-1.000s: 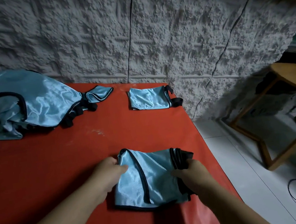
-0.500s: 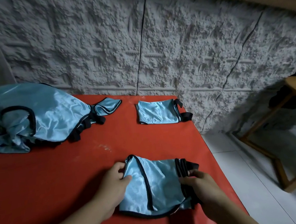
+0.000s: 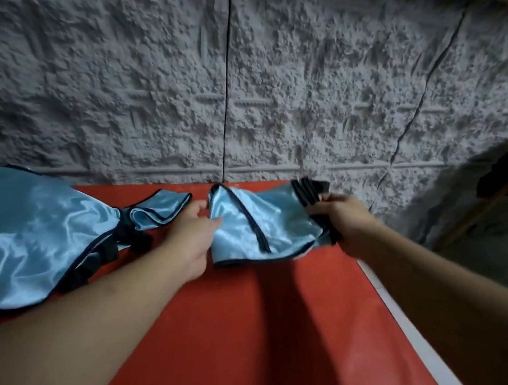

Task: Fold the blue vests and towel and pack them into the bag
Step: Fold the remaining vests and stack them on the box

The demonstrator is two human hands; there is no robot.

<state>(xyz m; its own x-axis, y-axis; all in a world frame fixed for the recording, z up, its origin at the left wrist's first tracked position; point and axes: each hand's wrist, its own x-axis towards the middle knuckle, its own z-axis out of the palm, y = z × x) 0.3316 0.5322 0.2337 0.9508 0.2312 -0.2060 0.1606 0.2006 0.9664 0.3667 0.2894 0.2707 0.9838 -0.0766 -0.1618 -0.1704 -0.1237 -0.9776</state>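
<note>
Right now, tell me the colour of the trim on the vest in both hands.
Black trim on a shiny light blue vest, seen in the head view.

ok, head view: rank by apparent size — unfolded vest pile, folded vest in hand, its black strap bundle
1. unfolded vest pile, cut off at the left edge
2. folded vest
3. black strap bundle, partly hidden by the right hand

Folded blue vest (image 3: 260,223), black trim, at far table edge by wall; unfolded blue vests (image 3: 33,244) heaped left.
</note>
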